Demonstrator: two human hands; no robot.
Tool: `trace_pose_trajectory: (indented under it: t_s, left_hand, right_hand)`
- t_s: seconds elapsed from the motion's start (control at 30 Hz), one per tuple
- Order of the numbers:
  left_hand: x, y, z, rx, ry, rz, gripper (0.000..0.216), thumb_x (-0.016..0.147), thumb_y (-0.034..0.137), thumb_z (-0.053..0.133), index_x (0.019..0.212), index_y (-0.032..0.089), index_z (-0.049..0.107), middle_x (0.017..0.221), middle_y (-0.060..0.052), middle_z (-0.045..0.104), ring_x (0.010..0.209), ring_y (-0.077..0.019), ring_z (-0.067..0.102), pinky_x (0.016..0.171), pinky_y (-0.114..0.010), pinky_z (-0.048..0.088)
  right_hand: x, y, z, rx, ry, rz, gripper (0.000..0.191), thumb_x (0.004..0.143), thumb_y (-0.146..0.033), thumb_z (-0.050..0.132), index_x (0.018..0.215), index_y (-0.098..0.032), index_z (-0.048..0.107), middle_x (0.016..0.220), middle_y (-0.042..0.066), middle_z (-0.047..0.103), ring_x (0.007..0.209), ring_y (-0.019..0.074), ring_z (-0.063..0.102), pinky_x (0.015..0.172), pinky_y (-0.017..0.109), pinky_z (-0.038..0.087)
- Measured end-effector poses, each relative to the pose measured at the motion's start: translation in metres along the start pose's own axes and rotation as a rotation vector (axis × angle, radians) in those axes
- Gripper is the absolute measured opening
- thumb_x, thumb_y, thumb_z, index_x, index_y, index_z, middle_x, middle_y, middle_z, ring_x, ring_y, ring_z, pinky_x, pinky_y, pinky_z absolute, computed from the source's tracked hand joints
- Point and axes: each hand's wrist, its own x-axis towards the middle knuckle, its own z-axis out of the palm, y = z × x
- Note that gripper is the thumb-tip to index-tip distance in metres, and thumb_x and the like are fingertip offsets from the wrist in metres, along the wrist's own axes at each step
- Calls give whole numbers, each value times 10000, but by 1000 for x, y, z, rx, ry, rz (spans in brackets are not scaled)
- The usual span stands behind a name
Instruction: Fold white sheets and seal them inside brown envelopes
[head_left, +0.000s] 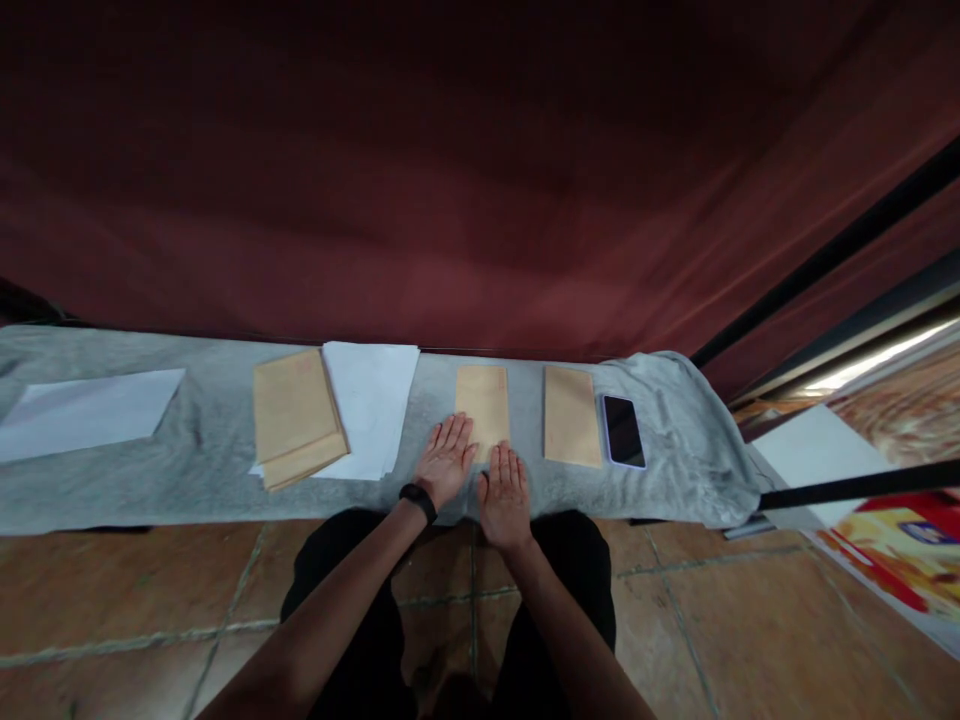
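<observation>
A tan paper envelope (482, 395) lies flat on the grey cloth in front of me. My left hand (445, 462), with a black band on its wrist, rests flat with fingers stretched out, its fingertips at the envelope's lower left edge. On the lower right corner lie the fingertips of my right hand (505, 495), also flat and holding nothing. Another tan envelope (571, 415) is to the right, apart from both hands. To the left sits a small pile of tan envelopes (294, 405), partly over a stack of white paper sheets (373, 400).
A phone (623, 432) lies right of the second envelope. More white paper (90, 410) is at the far left of the cloth-covered surface (217, 400). A dark red curtain (450, 200) hangs behind. Black poles (855, 485) and a printed box (907, 555) stand at right.
</observation>
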Motion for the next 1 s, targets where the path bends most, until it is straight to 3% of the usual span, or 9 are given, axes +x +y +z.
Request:
trace_pose_trajectory:
  t_s: [0.13,0.23,0.3,0.53,0.8,1.0]
  left_hand:
    - [-32,8,-7,-46,-15,211,546,1048,386,331,1556,199,402,1641,-64,370,1545,-219,273,1281,-440,204]
    - [-42,14,-10,-58,-33,279,573,1030,439,410,1526,154,441,1623,-114,396,1527,-231,318,1276,-435,226]
    - [-44,16,-12,-47,-40,281,575,1023,455,435,1496,130,479,1601,-143,426,1515,-245,345,1269,-434,244]
    - [-42,18,-13,-39,-24,266,521,1035,485,410,1419,172,573,1597,-131,436,1500,-242,376,1256,-434,271]
    - [-42,16,-13,-72,-11,260,537,1046,482,383,1512,230,471,1617,-73,415,1519,-206,336,1270,-412,250]
    - [-42,14,-10,-72,7,260,542,1050,481,374,1535,246,433,1631,-68,393,1519,-198,335,1261,-404,271]
  right_hand:
    - [14,11,-10,42,-88,-20,505,1077,-278,293,1497,-57,466,1546,202,484,1456,270,426,1185,498,337]
    - [30,17,-13,31,-187,-116,480,1077,-215,264,1458,-112,537,1550,156,493,1469,250,409,1203,484,300]
    - [42,19,-12,14,-245,-185,472,1080,-220,278,1467,-130,533,1567,142,474,1493,252,369,1213,485,273]
    - [82,18,7,-57,-288,-98,507,1087,-330,313,1559,-174,412,1651,118,323,1513,254,329,1230,456,222]
    - [125,25,26,-108,-275,-22,557,1082,-364,313,1586,-130,347,1657,155,298,1518,288,302,1222,470,199]
    - [135,28,32,-97,-216,20,584,1081,-381,266,1564,-72,374,1628,188,345,1498,290,341,1217,480,221]
